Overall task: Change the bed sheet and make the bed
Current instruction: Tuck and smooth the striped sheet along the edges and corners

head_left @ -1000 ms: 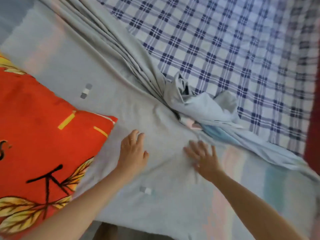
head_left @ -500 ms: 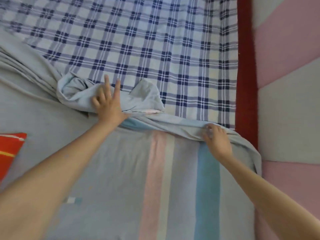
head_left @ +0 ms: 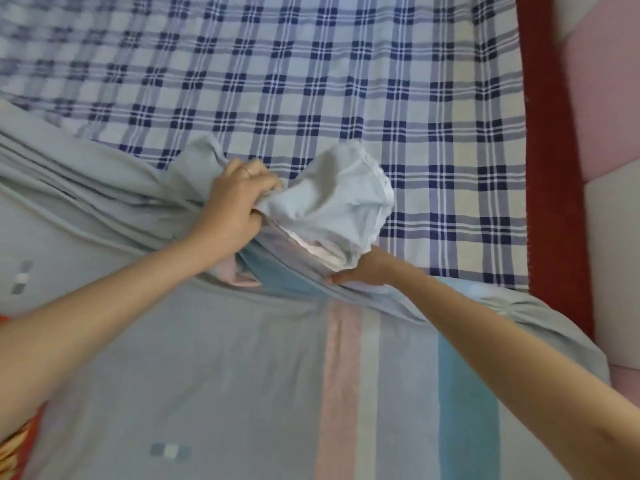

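We see the bed [head_left: 346, 81] filling nearly the whole view, its far half covered by a blue-and-white checked sheet [head_left: 311, 64] that runs to the bed's right edge. Over the near half lies a pale grey sheet [head_left: 173, 375] with pink, white and teal stripes toward the right side; its far border is gathered in long folds that slant down from the bed's left edge toward the middle. Along the right edge of the bed we note a dark red strip [head_left: 550, 168], and beyond it padded wall panels [head_left: 609, 98] in pink and grey. At the near left corner an orange patterned pillow [head_left: 14, 441] shows only as a sliver, mostly out of frame. Near the bed's middle, a bunched white corner of the grey sheet [head_left: 339, 199], with a puckered hem, stands raised above the checked sheet and hides part of it. Our left hand [head_left: 235, 206] is closed in a fist around the base of this bunch, a ring visible on one finger. Our right hand [head_left: 363, 271] lies just beside and below the bunch, its fingers tucked under the cloth; we cannot tell whether they pinch the fold or only press on it. Both forearms cross the grey sheet from the near edge.
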Demonstrator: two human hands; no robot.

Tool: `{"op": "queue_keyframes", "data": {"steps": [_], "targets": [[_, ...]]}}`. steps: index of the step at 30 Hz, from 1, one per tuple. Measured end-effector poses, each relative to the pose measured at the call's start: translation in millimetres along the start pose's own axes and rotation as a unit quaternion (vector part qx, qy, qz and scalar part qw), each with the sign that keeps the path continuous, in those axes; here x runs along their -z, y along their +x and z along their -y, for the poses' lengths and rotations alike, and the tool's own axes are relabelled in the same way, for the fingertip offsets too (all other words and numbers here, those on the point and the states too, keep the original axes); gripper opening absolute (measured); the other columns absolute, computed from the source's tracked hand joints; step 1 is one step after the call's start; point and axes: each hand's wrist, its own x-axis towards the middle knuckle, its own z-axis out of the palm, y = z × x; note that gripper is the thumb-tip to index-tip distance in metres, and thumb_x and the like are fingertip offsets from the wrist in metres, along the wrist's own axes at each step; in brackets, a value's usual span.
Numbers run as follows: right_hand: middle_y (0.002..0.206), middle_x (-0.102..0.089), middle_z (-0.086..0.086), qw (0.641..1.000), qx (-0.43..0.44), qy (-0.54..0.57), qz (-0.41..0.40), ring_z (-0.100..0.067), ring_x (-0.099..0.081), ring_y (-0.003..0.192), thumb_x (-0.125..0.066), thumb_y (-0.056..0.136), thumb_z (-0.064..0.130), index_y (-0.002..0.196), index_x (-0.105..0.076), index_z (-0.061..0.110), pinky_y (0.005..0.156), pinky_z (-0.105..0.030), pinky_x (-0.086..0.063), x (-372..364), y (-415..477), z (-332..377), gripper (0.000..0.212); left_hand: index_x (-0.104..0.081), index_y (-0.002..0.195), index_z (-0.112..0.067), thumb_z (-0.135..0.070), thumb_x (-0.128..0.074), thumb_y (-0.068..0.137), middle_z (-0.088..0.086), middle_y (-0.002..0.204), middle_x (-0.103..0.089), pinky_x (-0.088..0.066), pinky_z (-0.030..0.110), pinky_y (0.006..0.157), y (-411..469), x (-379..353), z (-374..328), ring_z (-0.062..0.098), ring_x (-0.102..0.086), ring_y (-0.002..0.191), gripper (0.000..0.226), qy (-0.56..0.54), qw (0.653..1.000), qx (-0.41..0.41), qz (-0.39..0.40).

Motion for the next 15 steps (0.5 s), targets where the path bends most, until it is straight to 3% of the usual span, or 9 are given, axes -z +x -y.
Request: {"op": "queue_keyframes", "data": {"steps": [1,2,3,5,8,11,13,15], "targets": [[0.100,-0.052,0.003,1.000,-0.009,-0.010,0.011,-0.015,-0.053,0.089,-0.063,0.090,0.030,0.111,-0.055,0.010,0.074,-0.021,-0.041,7,4,3,0.030,-0.065,0.086,-0.002,0.020,-0.052,0.065,0.013,0.087,-0.053,-0.032,0.035,0.072,20,6,3,0.025,-0.041,0.088,0.033,-0.006,1.000,0.002,-0.017],[0.082,-0.051,0.000,1.000,-0.021,-0.010,0.009,-0.014,-0.050,0.068,-0.053,0.096,0.023,0.089,-0.055,0.009,0.060,-0.021,-0.039,16,7,5,0.015,-0.065,0.087,-0.002,0.018,-0.050,0.068,0.011,0.088,-0.051,-0.029,0.032,0.073,41,10,4,0.023,-0.039,0.091,0.032,-0.015,0.999,0.005,-0.035],[0.067,-0.047,-0.002,0.999,-0.031,-0.002,0.006,-0.014,-0.044,0.054,-0.046,0.098,0.018,0.076,-0.049,0.010,0.050,-0.021,-0.036,28,14,5,0.024,-0.065,0.088,-0.002,0.018,-0.047,0.071,0.008,0.089,-0.048,-0.026,0.028,0.074,63,15,7,0.021,-0.037,0.092,0.032,-0.020,0.998,0.010,-0.054],[0.058,-0.045,-0.004,0.998,-0.065,0.023,-0.001,-0.015,-0.040,0.045,-0.040,0.100,0.016,0.072,-0.047,0.010,0.044,-0.022,-0.034,54,26,-1,0.029,-0.064,0.090,-0.002,0.015,-0.044,0.074,0.005,0.091,-0.045,-0.026,0.026,0.073,109,17,16,0.021,-0.038,0.095,0.031,-0.023,0.996,0.019,-0.083],[0.066,-0.051,-0.003,0.997,-0.042,0.020,-0.061,-0.013,-0.046,0.054,-0.038,0.101,0.017,0.070,-0.047,0.015,0.051,-0.022,-0.038,87,39,-8,0.032,-0.064,0.096,-0.004,0.008,-0.043,0.079,0.008,0.099,-0.048,-0.037,0.031,0.075,177,23,36,0.029,-0.045,0.104,0.030,0.007,0.986,0.064,-0.152],[0.081,-0.055,0.002,0.994,0.015,0.039,-0.097,-0.013,-0.050,0.067,-0.049,0.097,0.038,0.087,-0.048,0.019,0.060,-0.025,-0.039,78,36,2,0.022,-0.052,0.123,-0.009,0.002,-0.051,0.085,0.016,0.133,-0.041,-0.044,0.043,0.092,214,27,46,0.033,-0.041,0.121,0.040,0.040,0.967,0.140,-0.209],[0.099,-0.055,0.003,0.994,0.050,-0.028,-0.095,-0.017,-0.054,0.081,-0.059,0.085,0.055,0.106,-0.045,0.021,0.066,-0.030,-0.040,51,29,20,0.043,-0.022,0.147,-0.015,-0.014,-0.060,0.089,0.018,0.154,-0.010,-0.027,0.049,0.110,214,19,46,0.032,-0.020,0.141,0.070,0.049,0.963,0.224,-0.143],[0.118,-0.047,0.002,0.981,0.068,-0.167,-0.076,-0.023,-0.058,0.099,-0.065,0.078,0.058,0.125,-0.039,0.019,0.073,-0.033,-0.039,14,22,36,0.066,-0.003,0.150,-0.016,-0.027,-0.059,0.091,0.014,0.157,0.007,-0.007,0.055,0.114,193,0,48,0.029,-0.001,0.146,0.082,0.053,0.950,0.301,-0.058]]}}
